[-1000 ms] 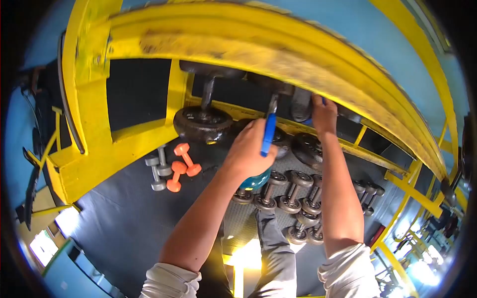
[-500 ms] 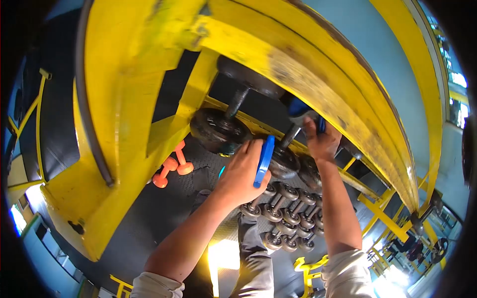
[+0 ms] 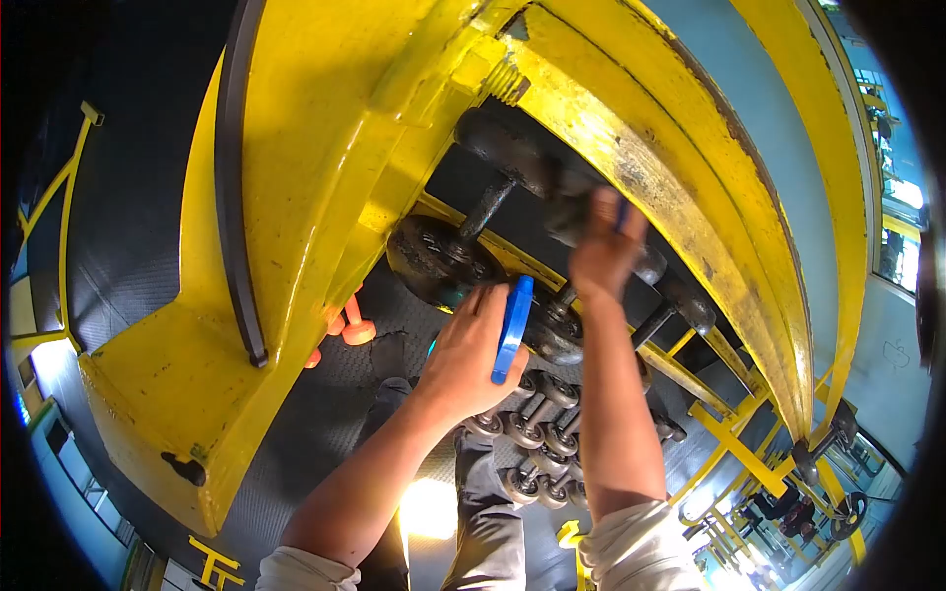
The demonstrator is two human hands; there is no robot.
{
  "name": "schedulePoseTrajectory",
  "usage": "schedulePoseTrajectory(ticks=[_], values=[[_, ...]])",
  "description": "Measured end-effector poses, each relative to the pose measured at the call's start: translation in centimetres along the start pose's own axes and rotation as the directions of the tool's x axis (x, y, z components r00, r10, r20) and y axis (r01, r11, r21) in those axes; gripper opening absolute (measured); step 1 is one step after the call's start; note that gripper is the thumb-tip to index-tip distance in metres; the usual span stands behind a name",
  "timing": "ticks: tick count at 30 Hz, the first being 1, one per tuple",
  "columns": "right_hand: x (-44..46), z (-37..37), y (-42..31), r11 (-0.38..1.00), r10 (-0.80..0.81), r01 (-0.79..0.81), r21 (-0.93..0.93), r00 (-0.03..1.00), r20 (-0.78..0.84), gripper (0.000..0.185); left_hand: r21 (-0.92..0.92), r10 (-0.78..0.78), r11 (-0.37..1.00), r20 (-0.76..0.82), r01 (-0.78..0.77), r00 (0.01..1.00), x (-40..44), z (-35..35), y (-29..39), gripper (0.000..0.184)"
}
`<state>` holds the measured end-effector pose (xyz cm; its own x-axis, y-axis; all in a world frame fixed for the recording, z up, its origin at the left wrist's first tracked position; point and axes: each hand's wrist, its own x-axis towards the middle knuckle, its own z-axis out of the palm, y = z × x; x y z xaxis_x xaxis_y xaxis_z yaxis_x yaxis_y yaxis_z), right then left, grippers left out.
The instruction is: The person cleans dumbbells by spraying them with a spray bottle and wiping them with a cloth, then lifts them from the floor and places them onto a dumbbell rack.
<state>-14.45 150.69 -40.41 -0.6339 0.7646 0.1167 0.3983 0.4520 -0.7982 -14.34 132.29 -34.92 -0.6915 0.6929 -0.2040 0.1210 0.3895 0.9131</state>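
My left hand [image 3: 463,345] is closed round a blue plastic thing [image 3: 512,330] that looks like a flat handle; the rest of it is hidden in the hand. Just beyond the knuckles stands a large, worn black dumbbell [image 3: 483,212], propped in the yellow rack. My right hand [image 3: 604,251], smeared by motion, is closed on a grey and blue cloth [image 3: 570,209] at the upper end of the neighbouring black dumbbell [image 3: 557,330]. Whether the cloth presses on that dumbbell's head cannot be made out.
The yellow rack frame [image 3: 296,197] rises close on the left, and its curved beam [image 3: 680,187] passes over the right hand. Several small dumbbells [image 3: 532,414] lie on the dark floor near my legs. Orange dumbbells [image 3: 357,330] lie behind the frame, left of my arm.
The view has shifted, with the rack frame now further right. My right hand has moved slightly left and up with the cloth, toward the large dumbbell's upper head. My left hand keeps its hold.
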Motion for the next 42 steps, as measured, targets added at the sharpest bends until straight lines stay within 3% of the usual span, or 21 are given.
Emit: schedulePoseTrajectory(ticks=[1, 2, 4, 5, 7, 8, 9, 11, 15, 17, 18, 21, 23, 24, 28, 30, 35, 42], values=[[0.0, 1.7, 0.9, 0.976, -0.167, 0.163, -0.147, 0.986, -0.013, 0.035, -0.008, -0.028, 1.000, -0.001, 0.028, 1.000, -0.1, -0.1, 0.0, 0.049], [0.0, 3.1, 0.6, 0.976, -0.166, 0.161, -0.143, 0.986, -0.018, 0.035, -0.002, -0.025, 1.000, 0.000, 0.025, 1.000, -0.1, -0.1, 0.0, 0.049], [-0.3, 5.7, -0.2, 0.972, -0.204, 0.170, -0.163, 0.953, -0.222, 0.041, -0.006, -0.012, 1.000, -0.026, 0.012, 1.000, -0.1, -0.5, -0.2, 0.047], [-0.3, 6.6, -0.9, 0.974, -0.199, 0.166, -0.156, 0.954, -0.223, 0.041, 0.002, -0.015, 1.000, -0.026, 0.015, 1.000, -0.2, -1.0, -0.3, 0.047], [0.3, 7.1, -3.1, 0.873, -0.352, 0.255, -0.416, 0.920, -0.173, 0.046, -0.012, -0.061, 0.998, -0.062, 0.060, 0.996, -0.5, -1.7, -0.1, 0.047], [0.7, 7.0, -4.1, 0.773, -0.412, 0.354, -0.526, 0.911, 0.008, 0.043, 0.004, -0.072, 0.997, -0.076, 0.073, 0.994, -0.7, -1.8, -0.5, 0.048], [1.3, 7.8, -4.3, 0.776, -0.414, 0.351, -0.524, 0.910, -0.003, 0.043, 0.012, -0.063, 0.998, -0.076, 0.065, 0.995, -0.5, -2.1, -0.8, 0.048], [2.2, 9.5, -4.2, 0.713, -0.319, 0.475, -0.515, 0.875, 0.364, 0.044, 0.062, -0.068, 0.995, -0.101, 0.074, 0.993, -0.8, -2.4, -0.8, 0.050], [2.4, 8.1, -4.0, 0.740, -0.277, 0.519, -0.428, 0.815, 0.510, 0.046, 0.062, -0.138, 0.988, -0.086, 0.144, 0.987, -0.8, -2.5, -0.9, 0.049], [1.1, 4.8, -2.6, 0.811, -0.425, 0.481, -0.333, 0.876, 0.228, 0.047, 0.071, -0.125, 0.989, -0.074, 0.131, 0.989, -1.2, -2.7, -0.7, 0.049], [0.7, 4.0, -1.4, 0.851, -0.425, 0.449, -0.274, 0.894, 0.143, 0.048, 0.073, -0.118, 0.990, -0.076, 0.124, 0.990, -1.3, -2.7, -0.6, 0.049], [1.0, 4.3, -2.5, 0.870, -0.410, 0.410, -0.273, 0.910, 0.060, 0.047, 0.067, -0.045, 0.996, -0.097, 0.052, 0.994, -1.2, -2.8, -0.8, 0.050], [1.9, 6.5, -4.9, 0.726, -0.330, 0.482, -0.491, 0.870, 0.367, 0.043, 0.060, -0.035, 0.997, -0.094, 0.041, 0.995, -0.9, -2.9, -0.9, 0.050], [2.5, 8.9, -4.8, 0.747, -0.202, 0.431, -0.507, 0.873, 0.444, 0.037, 0.058, -0.018, 0.998, -0.093, 0.024, 0.995, -0.7, -3.0, -0.9, 0.050], [6.1, 12.2, -4.7, 0.793, -0.191, 0.416, -0.445, 0.863, 0.467, 0.036, 0.020, -0.085, 0.996, -0.059, 0.087, 0.995, -0.6, -3.6, -0.7, 0.049], [8.7, 11.6, -4.1, 0.821, -0.101, 0.369, -0.435, 0.844, 0.526, 0.036, 0.030, 0.023, 0.999, -0.053, -0.021, 0.998, -1.0, -3.9, -1.0, 0.048], [12.3, 6.5, -2.3, 0.834, 0.108, 0.279, -0.476, 0.763, 0.637, 0.037, 0.032, 0.023, 0.999, -0.059, -0.021, 0.998, -1.9, -4.5, -1.7, 0.048], [9.8, -3.1, -3.9, 0.782, 0.259, 0.199, -0.591, 0.759, 0.597, 0.038, 0.028, -0.100, 0.994, -0.058, 0.102, 0.993, -2.4, -4.1, -1.9, 0.046]])
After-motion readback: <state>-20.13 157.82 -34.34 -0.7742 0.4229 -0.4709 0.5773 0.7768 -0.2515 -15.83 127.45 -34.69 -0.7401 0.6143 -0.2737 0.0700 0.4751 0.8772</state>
